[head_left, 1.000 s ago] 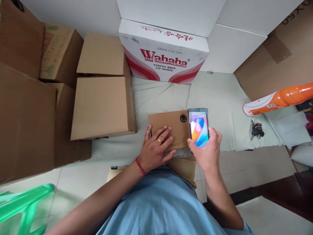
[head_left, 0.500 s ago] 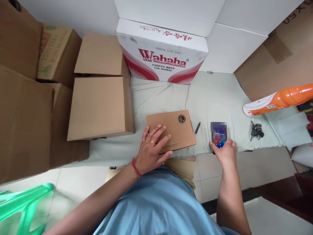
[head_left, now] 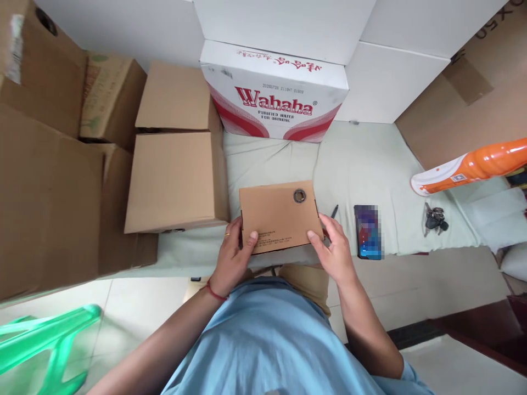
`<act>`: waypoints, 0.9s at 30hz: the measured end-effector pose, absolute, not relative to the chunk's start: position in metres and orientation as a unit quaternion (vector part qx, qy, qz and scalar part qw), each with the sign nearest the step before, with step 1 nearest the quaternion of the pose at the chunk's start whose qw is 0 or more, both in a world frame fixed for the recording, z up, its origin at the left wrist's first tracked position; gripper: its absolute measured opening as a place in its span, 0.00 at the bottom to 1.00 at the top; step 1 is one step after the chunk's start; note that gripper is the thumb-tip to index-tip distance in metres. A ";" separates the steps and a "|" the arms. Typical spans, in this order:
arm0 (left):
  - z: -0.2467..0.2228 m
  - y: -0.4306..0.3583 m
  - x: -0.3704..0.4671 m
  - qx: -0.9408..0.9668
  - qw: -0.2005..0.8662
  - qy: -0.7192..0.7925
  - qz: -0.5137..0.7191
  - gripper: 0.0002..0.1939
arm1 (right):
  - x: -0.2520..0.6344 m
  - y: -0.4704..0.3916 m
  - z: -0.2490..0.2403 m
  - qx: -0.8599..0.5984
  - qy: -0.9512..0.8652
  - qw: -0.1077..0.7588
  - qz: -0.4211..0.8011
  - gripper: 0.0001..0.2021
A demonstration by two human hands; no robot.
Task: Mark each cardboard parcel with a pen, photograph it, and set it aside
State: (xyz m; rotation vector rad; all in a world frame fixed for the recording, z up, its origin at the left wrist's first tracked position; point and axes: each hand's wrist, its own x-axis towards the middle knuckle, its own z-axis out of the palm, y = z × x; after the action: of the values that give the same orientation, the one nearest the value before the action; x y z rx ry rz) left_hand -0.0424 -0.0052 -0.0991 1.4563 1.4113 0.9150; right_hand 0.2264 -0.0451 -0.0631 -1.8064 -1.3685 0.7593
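A flat brown cardboard box (head_left: 275, 211) with a round dark-rimmed hole and small print sits in front of me at the table's near edge. My left hand (head_left: 235, 249) grips its left side, thumb on top and fingers at the edge. On the opposite side my right hand (head_left: 334, 247) holds the right edge in the same way, its fingertips partly hidden. Just beyond that hand lies a dark pen (head_left: 335, 210). A smartphone (head_left: 368, 233) with a lit screen rests on the cloth further right, touched by neither hand.
Larger cardboard boxes (head_left: 171, 184) are stacked on the left. A white and red water carton (head_left: 275, 104) stands at the back. Keys (head_left: 435, 218) and an orange bottle (head_left: 473, 167) lie to the right. A green stool (head_left: 53, 340) is on the floor at lower left.
My right hand has let go of the smartphone and moved left onto the box's right edge. My left hand has shifted from lying on top to the left edge. The box sits slightly further left.
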 end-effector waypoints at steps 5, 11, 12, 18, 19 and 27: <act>-0.085 -0.015 -0.041 0.448 0.608 0.512 0.408 0.30 | 0.223 -0.057 -0.057 -0.666 -0.421 0.460 0.409 0.40; -0.069 -0.049 -0.043 0.460 0.685 0.425 0.372 0.28 | 0.240 -0.052 -0.046 -0.651 -0.332 0.525 0.435 0.41; -0.063 -0.054 -0.048 0.480 0.696 0.398 0.356 0.27 | 0.243 -0.047 -0.040 -0.647 -0.328 0.534 0.435 0.41; -0.031 -0.069 -0.091 0.542 0.623 0.399 0.400 0.19 | 0.215 0.031 0.016 -0.541 -0.437 0.528 0.486 0.36; -0.030 -0.068 -0.096 0.532 0.589 0.428 0.433 0.18 | 0.201 0.053 0.023 -0.512 -0.470 0.516 0.501 0.35; -0.067 -0.079 -0.114 0.525 0.476 0.571 0.413 0.06 | 0.107 0.144 0.010 -0.472 -0.521 0.470 0.534 0.48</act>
State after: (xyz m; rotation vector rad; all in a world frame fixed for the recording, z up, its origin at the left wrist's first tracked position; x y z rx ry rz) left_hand -0.1142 -0.0793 -0.0667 1.2840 1.3953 1.0104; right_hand 0.1075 0.1436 0.0097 -1.1576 -1.2772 1.3080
